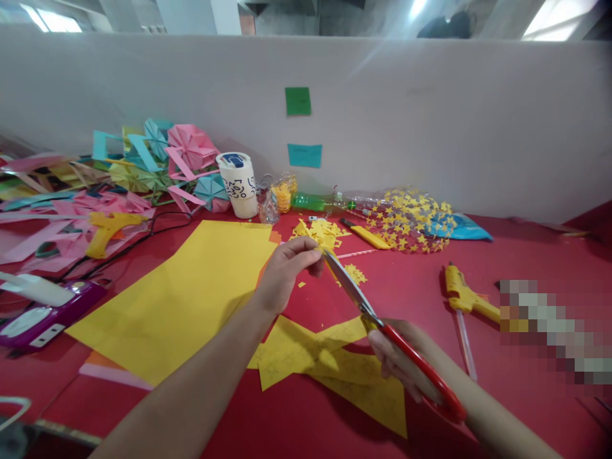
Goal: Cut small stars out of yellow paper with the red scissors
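Observation:
Red-handled scissors (356,293) are in my right hand (399,350), their blades pointing up and left over the table. The blade tips reach the fingertips of my left hand (294,268). Those fingers are pinched around a small piece of yellow paper (325,252), mostly hidden by the fingers and blades. Below both hands lie cut sheets of yellow paper (306,354) with faint drawn lines. Behind my left hand is a pile of yellow paper scraps (322,233). Small yellow paper stars (354,275) lie beside the blades.
Large yellow sheets (191,299) lie left. Glue guns (108,229) (466,296) rest on both sides, near a purple power strip (52,312). Along the wall stand a white cup (238,185), a green bottle (310,202), a yellow cutter (368,236) and a star-covered clear ball (411,220).

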Demonstrator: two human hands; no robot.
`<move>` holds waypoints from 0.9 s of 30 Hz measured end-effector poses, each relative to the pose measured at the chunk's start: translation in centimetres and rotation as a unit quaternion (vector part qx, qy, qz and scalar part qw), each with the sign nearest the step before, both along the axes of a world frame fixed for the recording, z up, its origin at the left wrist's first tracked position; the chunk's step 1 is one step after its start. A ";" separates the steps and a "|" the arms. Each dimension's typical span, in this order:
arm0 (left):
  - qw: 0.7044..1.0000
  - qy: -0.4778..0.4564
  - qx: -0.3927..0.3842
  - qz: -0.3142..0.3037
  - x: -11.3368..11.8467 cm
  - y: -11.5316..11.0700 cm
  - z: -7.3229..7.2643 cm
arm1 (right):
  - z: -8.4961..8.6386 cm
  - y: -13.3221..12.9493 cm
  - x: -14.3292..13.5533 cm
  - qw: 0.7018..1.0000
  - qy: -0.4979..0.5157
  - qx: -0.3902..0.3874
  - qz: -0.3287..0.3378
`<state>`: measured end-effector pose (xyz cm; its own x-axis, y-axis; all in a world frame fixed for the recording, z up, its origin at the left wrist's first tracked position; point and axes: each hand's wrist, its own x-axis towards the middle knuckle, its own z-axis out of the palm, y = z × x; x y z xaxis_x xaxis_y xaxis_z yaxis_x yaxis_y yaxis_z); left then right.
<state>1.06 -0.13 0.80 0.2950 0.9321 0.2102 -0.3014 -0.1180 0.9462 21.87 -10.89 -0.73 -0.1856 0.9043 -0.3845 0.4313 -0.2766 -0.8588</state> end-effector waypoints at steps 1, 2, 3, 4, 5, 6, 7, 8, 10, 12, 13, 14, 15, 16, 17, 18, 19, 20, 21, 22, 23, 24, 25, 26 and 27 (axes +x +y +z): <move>1.000 0.000 0.000 0.005 0.0 0.0 0.0 | -0.1 0.1 0.0 1.000 0.000 0.004 0.003; 1.000 0.002 0.000 0.012 0.0 0.0 0.1 | -0.2 0.1 0.0 1.000 0.001 0.007 0.006; 1.000 0.004 0.001 0.021 0.0 0.0 0.1 | -0.3 0.2 0.1 1.000 0.002 0.008 0.009; 1.000 0.006 0.002 0.029 0.0 0.0 0.2 | -0.4 0.3 0.1 1.000 0.004 0.009 0.013; 0.999 0.007 0.002 0.034 0.0 0.0 0.2 | -0.6 0.4 0.2 1.000 0.005 0.010 0.019; 0.999 0.009 0.003 0.038 0.0 0.0 0.2 | -0.7 0.4 0.2 1.000 0.008 0.012 0.025; 0.999 0.011 0.003 0.041 0.0 0.0 0.3 | -0.8 0.5 0.3 0.999 0.012 0.015 0.028; 0.999 0.014 0.005 0.044 0.1 0.0 0.3 | -0.9 0.5 0.3 0.999 0.017 0.017 0.031; 0.998 0.018 0.013 0.054 0.1 0.0 0.3 | -0.9 0.4 0.4 0.999 0.026 0.016 0.033; 0.997 0.017 0.025 0.066 0.1 0.0 0.3 | -0.8 0.3 0.4 0.999 0.030 0.022 0.035; 0.997 0.015 0.030 0.069 0.2 0.0 0.4 | -0.7 0.3 0.4 0.999 0.031 0.026 0.037; 0.997 0.013 0.033 0.067 0.2 0.0 0.4 | -0.6 0.3 0.4 0.998 0.032 0.028 0.042; 0.997 0.013 0.033 0.063 0.2 -0.1 0.4 | -0.5 0.3 0.4 0.998 0.036 0.028 0.047; 0.998 0.014 0.032 0.057 0.2 -0.1 0.4 | -0.4 0.3 0.4 0.998 0.043 0.025 0.050; 0.998 0.014 0.030 0.052 0.3 -0.1 0.4 | -0.4 0.3 0.4 0.997 0.053 0.019 0.054; 0.998 0.015 0.030 0.050 0.4 -0.2 0.3 | -0.4 0.3 0.4 0.996 0.064 0.016 0.056; 0.998 0.017 0.031 0.050 0.4 -0.2 0.2 | -0.4 0.2 0.4 0.996 0.074 0.017 0.055; 0.998 0.020 0.032 0.052 0.5 -0.3 0.0 | -0.5 0.2 0.4 0.995 0.081 0.019 0.054; 0.998 0.022 0.034 0.054 0.7 -0.4 -0.1 | -0.5 0.1 0.4 0.995 0.084 0.023 0.051; 0.998 0.022 0.035 0.057 0.8 -0.4 -0.2 | -0.6 0.1 0.4 0.995 0.084 0.028 0.047; 0.997 0.022 0.036 0.059 0.8 -0.5 -0.2 | -0.6 0.1 0.4 0.995 0.082 0.032 0.043; 0.997 0.021 0.035 0.059 0.9 -0.5 -0.2 | -0.6 0.0 0.4 0.996 0.078 0.034 0.039; 0.997 0.019 0.034 0.059 0.9 -0.6 -0.2 | -0.5 0.0 0.4 0.996 0.075 0.035 0.039; 0.998 0.017 0.032 0.056 0.9 -0.6 -0.1 | -0.5 0.0 0.4 0.996 0.072 0.034 0.040; 0.998 0.019 0.029 0.048 0.8 -0.7 0.1 | -0.4 0.1 0.4 0.996 0.069 0.032 0.046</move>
